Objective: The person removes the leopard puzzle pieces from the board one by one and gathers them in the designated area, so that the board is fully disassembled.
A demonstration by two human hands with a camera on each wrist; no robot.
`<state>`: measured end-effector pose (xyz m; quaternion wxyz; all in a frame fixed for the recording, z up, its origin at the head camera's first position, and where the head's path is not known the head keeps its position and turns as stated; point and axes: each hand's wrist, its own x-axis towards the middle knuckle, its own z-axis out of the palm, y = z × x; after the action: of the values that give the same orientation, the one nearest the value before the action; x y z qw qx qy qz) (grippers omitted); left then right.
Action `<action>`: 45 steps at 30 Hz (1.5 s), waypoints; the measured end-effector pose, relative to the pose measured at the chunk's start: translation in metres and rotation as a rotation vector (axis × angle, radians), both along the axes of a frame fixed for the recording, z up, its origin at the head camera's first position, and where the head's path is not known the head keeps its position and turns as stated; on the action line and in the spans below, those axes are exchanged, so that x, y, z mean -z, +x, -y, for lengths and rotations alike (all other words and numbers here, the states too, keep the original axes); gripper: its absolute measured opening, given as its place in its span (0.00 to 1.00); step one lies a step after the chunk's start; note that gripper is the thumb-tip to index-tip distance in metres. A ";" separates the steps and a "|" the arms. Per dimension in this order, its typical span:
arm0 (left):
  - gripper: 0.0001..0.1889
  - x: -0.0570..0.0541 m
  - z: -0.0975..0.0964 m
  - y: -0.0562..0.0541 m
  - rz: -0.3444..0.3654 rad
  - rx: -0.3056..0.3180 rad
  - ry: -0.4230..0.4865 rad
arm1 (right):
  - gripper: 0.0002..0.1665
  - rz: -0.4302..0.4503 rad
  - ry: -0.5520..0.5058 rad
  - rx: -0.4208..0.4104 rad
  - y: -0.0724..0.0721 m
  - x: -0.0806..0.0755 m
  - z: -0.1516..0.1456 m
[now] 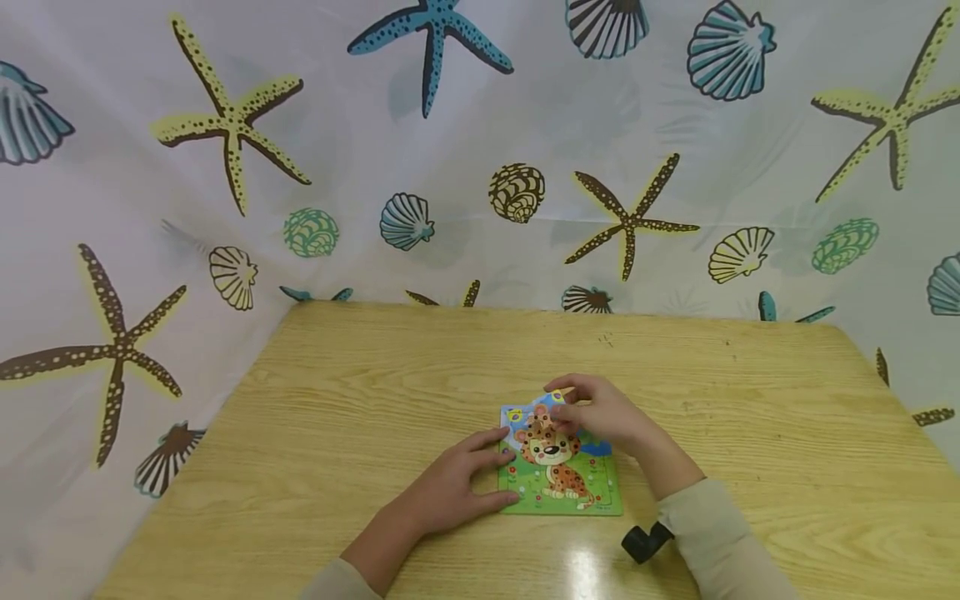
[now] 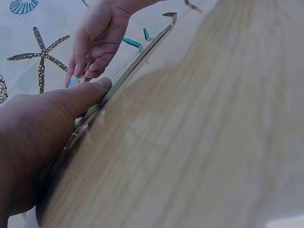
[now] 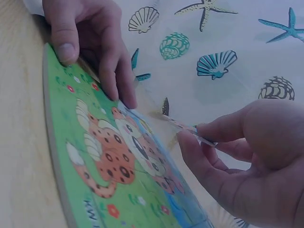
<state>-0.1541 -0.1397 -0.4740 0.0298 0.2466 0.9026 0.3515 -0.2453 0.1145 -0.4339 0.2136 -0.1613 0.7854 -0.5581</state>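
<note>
A square jigsaw puzzle [image 1: 558,500] lies on the table, showing a spotted leopard cub on green grass under blue sky. My right hand [image 1: 603,410] is over its upper right part and pinches a thin puzzle piece [image 3: 180,124] between thumb and fingertips. In the right wrist view that piece is tilted edge-on, raised above the picture. Along the puzzle's left edge rests my left hand [image 1: 457,483], fingers spread and thumb near the lower corner. The left wrist view shows that thumb [image 2: 90,95] lying on the board's rim.
The wood-grain table [image 1: 360,367] extends around the puzzle. A black angular object [image 1: 640,543] juts out beside the right sleeve [image 1: 720,533]. Behind and at the sides hangs a white curtain [image 1: 465,167] printed with starfish and shells.
</note>
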 end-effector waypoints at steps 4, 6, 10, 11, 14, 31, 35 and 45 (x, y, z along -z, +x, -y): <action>0.31 0.000 0.000 -0.001 0.006 0.000 0.004 | 0.22 0.048 -0.016 0.013 -0.002 -0.002 -0.005; 0.31 0.000 0.001 -0.001 0.008 0.000 0.005 | 0.22 0.072 -0.020 0.007 -0.004 -0.003 -0.009; 0.31 -0.001 0.001 -0.002 0.005 0.002 0.010 | 0.21 0.093 -0.012 -0.008 -0.007 -0.006 -0.019; 0.31 -0.001 0.001 -0.002 0.003 0.002 0.008 | 0.21 0.092 -0.005 -0.010 -0.007 -0.007 -0.022; 0.31 0.000 0.001 -0.001 -0.001 0.002 0.006 | 0.21 0.093 0.012 -0.014 -0.009 -0.009 -0.031; 0.33 0.005 0.002 -0.001 0.016 -0.005 -0.002 | 0.20 0.115 0.120 0.053 -0.019 -0.015 -0.075; 0.32 0.004 0.002 0.001 0.015 -0.004 -0.004 | 0.20 0.131 0.128 0.071 -0.020 -0.013 -0.085; 0.32 0.000 0.001 0.000 0.011 0.005 -0.001 | 0.19 0.165 0.144 0.090 -0.023 -0.008 -0.094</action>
<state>-0.1536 -0.1411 -0.4744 0.0356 0.2471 0.9020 0.3522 -0.2679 0.2088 -0.4254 0.2632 -0.0635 0.8096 -0.5208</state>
